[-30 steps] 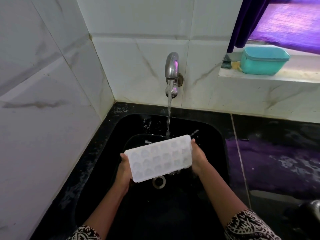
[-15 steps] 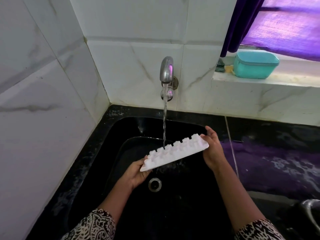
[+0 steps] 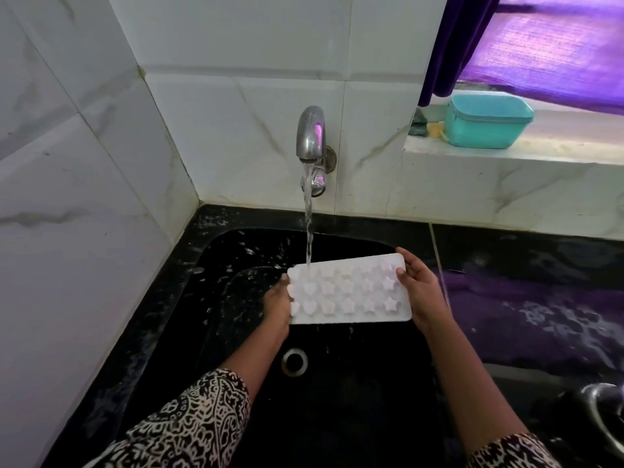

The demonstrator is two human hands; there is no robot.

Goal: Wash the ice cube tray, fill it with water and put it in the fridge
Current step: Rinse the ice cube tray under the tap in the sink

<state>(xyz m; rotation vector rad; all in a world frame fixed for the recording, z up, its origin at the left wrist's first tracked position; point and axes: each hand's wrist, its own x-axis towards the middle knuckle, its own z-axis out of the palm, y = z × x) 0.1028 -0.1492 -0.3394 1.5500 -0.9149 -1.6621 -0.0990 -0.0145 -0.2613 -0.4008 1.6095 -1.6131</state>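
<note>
A white ice cube tray (image 3: 349, 290) with heart and star shaped moulds is held flat over the black sink (image 3: 337, 400), its bumpy underside facing up. My left hand (image 3: 278, 304) grips its left end and my right hand (image 3: 422, 292) grips its right end. Water runs from the steel tap (image 3: 311, 136) on the wall and lands on the tray's far left corner.
The sink drain (image 3: 294, 362) lies below the tray. A wet black counter (image 3: 526, 298) spreads to the right, with a steel vessel (image 3: 607, 420) at its near right edge. A teal lidded box (image 3: 488, 121) sits on the window ledge. White tiled walls close the left and back.
The tray has been turned over, from open side toward me, through edge-on, to underside up under the stream. Both hands kept their grip on its ends.
</note>
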